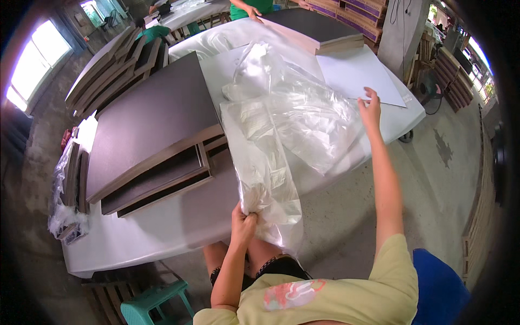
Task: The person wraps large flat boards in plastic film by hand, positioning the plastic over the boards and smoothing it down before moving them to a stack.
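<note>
My left hand (244,225) is closed round the bunched near end of a clear plastic bag (260,157) at the table's front edge. From there the bag runs away from me, and more clear plastic (319,124) lies crumpled to its right. My right hand (370,108) is stretched out to the right, just past the edge of this plastic. Its fingers are bent but apart, with nothing visible between them. Beyond that hand a flat pale white sheet (352,73) lies on the table (146,246).
Dark framed panels (157,119) are stacked on the left, with several more (114,70) behind. Another panel stack (319,27) stands at the far side, beside a person in green (252,8). A green stool (154,306) is below the table. A pillar (403,38) and fan (429,85) stand right.
</note>
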